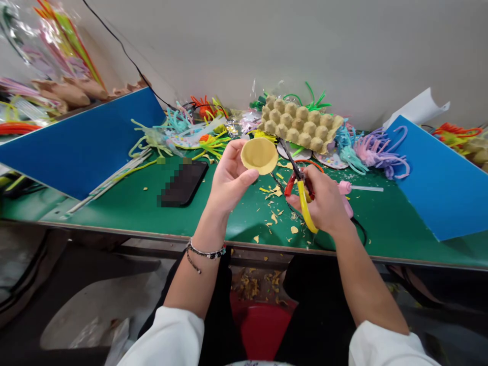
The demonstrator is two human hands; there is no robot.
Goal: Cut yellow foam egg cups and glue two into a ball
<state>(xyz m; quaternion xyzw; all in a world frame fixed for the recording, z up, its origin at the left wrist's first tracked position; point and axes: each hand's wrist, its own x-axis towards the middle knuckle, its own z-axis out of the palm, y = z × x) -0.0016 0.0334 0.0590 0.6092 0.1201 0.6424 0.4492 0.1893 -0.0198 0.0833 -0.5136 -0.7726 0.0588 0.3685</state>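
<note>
My left hand (229,178) pinches a yellow paper cup piece (260,155), its hollow facing me, above the green table (125,203). To its right, my right hand (322,201) grips scissors with red and yellow handles (303,195); the blades point up toward the cup's right edge. Yellow paper scraps (276,213) lie on the table under both hands. Behind the cup stands a cardboard egg tray (299,124).
A dark phone (185,183) lies left of my hands. Blue divider boards stand at left (82,140) and right (438,178). Coloured pipe cleaners (377,150) and paper discs crowd the back. A pink glue gun (345,190) sits behind my right hand. White sticks (114,178) lie left.
</note>
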